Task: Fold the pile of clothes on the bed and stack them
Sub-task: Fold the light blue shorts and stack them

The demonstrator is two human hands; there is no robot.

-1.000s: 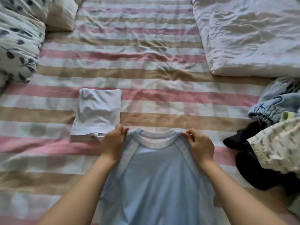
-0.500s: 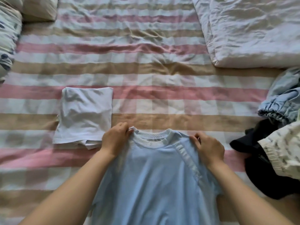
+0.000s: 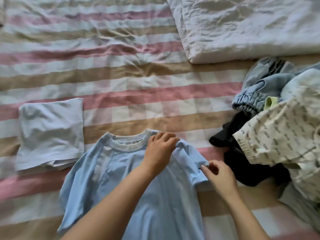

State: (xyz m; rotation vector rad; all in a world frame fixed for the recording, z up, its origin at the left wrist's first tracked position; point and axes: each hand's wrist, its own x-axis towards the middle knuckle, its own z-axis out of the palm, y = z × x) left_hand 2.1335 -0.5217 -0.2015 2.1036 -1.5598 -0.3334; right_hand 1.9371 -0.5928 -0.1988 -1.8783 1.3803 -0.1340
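Note:
A light blue t-shirt (image 3: 131, 184) lies flat on the striped bed sheet (image 3: 138, 94), collar pointing away from me. My left hand (image 3: 160, 148) reaches across and presses on the shirt's right shoulder beside the collar. My right hand (image 3: 219, 177) pinches the hem of the right sleeve at the shirt's outer edge. A folded white garment (image 3: 50, 135) rests to the left of the shirt. On the right sits the unfolded pile: a pale denim-blue piece (image 3: 263, 89), a black garment (image 3: 242, 158) and a white printed garment (image 3: 285, 135).
A crumpled white duvet (image 3: 242, 25) covers the bed's far right. Bare striped sheet stretches beyond the shirt and the folded garment. The pile comes close to my right hand.
My left hand let go of the left shoulder and crossed to the right shoulder. My right hand slid from that shoulder out to the sleeve hem. The view swung right.

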